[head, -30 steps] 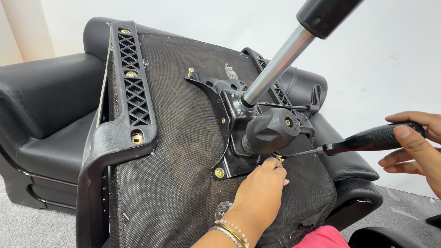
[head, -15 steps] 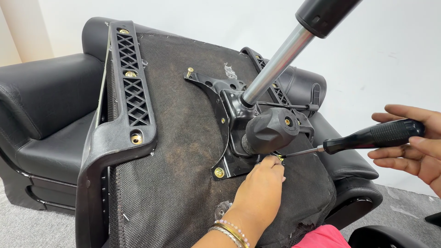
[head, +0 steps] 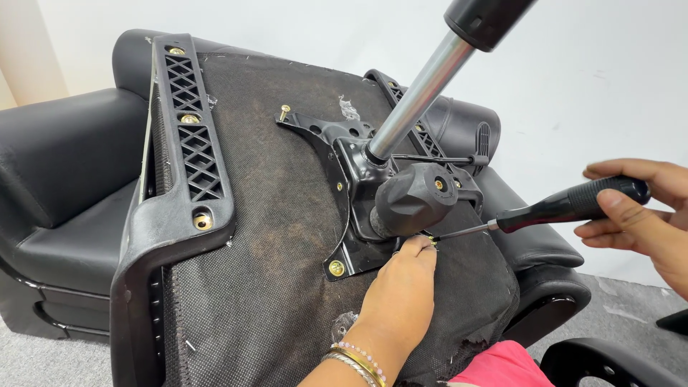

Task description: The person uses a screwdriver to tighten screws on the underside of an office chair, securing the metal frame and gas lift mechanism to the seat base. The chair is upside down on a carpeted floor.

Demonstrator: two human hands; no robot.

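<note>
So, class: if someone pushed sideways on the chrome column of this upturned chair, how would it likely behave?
The chrome column looks like rigid metal tube, so it probably wouldn't flex. Its polished surface likely feels slippery. Seated in the black mounting plate, whose brass bolt stands proud, it might wobble.

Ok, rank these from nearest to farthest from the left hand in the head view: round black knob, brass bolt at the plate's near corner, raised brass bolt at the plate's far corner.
From the left hand:
1. Round black knob, just above the fingers.
2. Near-corner brass bolt, to the hand's left.
3. Far-corner raised brass bolt, up at the seat's far end.
</note>
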